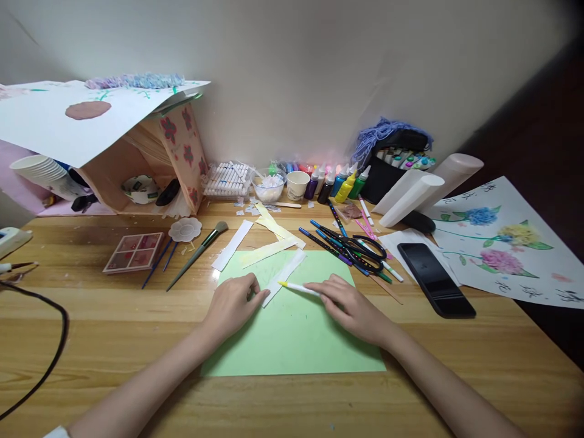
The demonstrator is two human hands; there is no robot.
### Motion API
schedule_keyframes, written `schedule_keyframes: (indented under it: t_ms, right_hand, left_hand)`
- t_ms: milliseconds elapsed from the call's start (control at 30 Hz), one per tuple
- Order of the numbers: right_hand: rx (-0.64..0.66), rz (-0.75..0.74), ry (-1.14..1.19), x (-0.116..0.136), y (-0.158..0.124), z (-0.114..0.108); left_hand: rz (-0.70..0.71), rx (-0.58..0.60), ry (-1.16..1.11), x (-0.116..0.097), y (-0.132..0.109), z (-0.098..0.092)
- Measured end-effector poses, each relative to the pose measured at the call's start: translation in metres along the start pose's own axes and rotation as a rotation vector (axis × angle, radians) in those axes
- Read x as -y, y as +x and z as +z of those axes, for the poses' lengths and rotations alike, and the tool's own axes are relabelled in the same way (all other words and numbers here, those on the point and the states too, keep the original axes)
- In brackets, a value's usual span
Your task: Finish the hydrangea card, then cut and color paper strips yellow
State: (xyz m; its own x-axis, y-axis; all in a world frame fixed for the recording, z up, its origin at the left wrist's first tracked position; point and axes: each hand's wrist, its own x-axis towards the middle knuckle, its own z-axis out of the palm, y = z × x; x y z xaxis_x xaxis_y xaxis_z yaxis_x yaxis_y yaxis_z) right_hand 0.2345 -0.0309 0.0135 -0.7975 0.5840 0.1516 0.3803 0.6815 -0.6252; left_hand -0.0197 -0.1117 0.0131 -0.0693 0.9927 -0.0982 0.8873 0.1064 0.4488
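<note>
Left hand [235,304]: palm down on the green sheet [292,328], fingers curled and pressing the near end of a white paper strip [285,277]; they pin it flat and do not wrap around it.
Right hand [349,304]: fingers closed around a yellow-tipped marker [297,287], tip pointing left and touching the strip.
White paper strip: lies slanted on the green sheet's far left part, between both hands.
Green sheet: flat on the wooden surface [91,328], in the middle, near the front edge.
Other strips [269,250]: white and pale yellow, just beyond the sheet.
Scissors [362,249]: right of the sheet, among loose pens.
Black phone [435,278]: lying flat, further right.
Flower drawing [506,243]: far right edge.
Paint bottles [340,182]: by the wall.
</note>
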Motion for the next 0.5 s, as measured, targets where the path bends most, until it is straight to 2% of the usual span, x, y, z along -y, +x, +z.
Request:
schedule_keyframes:
  t_ms: [133,200,267,333,500]
  right_hand:
    - [-0.174,0.107,-0.101,-0.007,0.001,-0.006]
    - [-0.148,0.066,-0.082,-0.008,0.000,-0.006]
    - [-0.043,-0.002,-0.035,-0.008,-0.001,-0.005]
    - [0.007,-0.004,-0.029,-0.011,-0.001,-0.007]
    - [-0.168,0.137,-0.144,-0.016,0.000,-0.013]
  left_hand:
    - [-0.012,0.002,-0.011,0.000,0.000,0.000]
    - [-0.009,0.000,-0.013,0.000,0.000,0.000]
    - [-0.005,0.000,-0.017,0.000,0.001,0.000]
    - [-0.005,0.000,-0.020,0.000,0.001,0.000]
    - [-0.016,-0.002,-0.025,0.001,0.001,0.000]
